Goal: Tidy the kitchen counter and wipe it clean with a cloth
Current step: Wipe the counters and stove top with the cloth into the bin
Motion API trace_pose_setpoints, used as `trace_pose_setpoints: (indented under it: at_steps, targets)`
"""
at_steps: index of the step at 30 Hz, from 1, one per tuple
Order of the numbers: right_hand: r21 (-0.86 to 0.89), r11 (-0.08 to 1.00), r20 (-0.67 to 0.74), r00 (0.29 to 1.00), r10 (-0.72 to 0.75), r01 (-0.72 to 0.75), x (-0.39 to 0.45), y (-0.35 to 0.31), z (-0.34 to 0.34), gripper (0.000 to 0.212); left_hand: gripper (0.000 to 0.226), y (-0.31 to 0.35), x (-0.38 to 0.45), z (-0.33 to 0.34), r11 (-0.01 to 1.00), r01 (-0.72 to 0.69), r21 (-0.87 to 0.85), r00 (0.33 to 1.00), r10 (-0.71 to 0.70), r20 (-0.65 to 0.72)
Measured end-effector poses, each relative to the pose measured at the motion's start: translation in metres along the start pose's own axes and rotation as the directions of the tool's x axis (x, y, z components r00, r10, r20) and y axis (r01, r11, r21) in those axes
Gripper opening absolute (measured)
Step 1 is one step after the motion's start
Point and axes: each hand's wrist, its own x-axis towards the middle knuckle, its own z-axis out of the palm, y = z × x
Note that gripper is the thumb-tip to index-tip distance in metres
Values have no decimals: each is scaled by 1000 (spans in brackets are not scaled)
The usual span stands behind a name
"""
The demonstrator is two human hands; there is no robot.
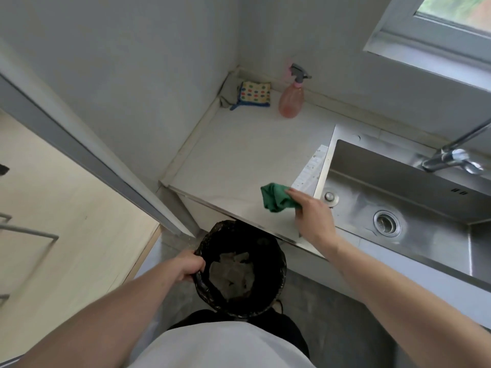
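Note:
A green cloth [275,199] lies bunched on the pale kitchen counter [239,160] near its front edge, beside the sink. My right hand [313,216] holds the cloth against the counter, fingers curled over its right side. Below the counter's front edge, my left hand [190,265] grips the left rim of a black-lined waste bin [240,269], which has crumpled paper at its bottom.
A pink spray bottle [291,98] and a dotted sponge cloth [253,94] stand at the counter's back corner. A steel sink [414,208] with a faucet [451,158] lies to the right. A door frame [87,155] runs along the left.

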Motion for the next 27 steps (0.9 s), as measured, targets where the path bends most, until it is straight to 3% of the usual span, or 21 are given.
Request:
trace_pose_setpoints:
  at_steps: [7, 10, 18, 23, 27]
  targets:
    - [-133, 991, 201, 980, 10, 17, 37, -13, 43, 62, 33, -18, 16, 0, 999, 29, -41, 999, -31, -39]
    - [-166, 986, 238, 971, 10, 30, 13, -19, 67, 62, 23, -16, 7, 7, 998, 21, -51, 996, -25, -83]
    - [-3, 982, 404, 898, -173, 191, -61, -28, 58, 64, 18, -14, -18, 18, 997, 33, -73, 992, -41, -117]
    - [89, 995, 179, 981, -69, 54, -48, -10, 15, 56, 25, -16, -27, 20, 995, 32, -93, 991, -44, -128]
    - [111, 994, 20, 1000, 19, -21, -8, 11, -13, 51, 23, -13, -34, 23, 995, 33, -99, 989, -47, -140]
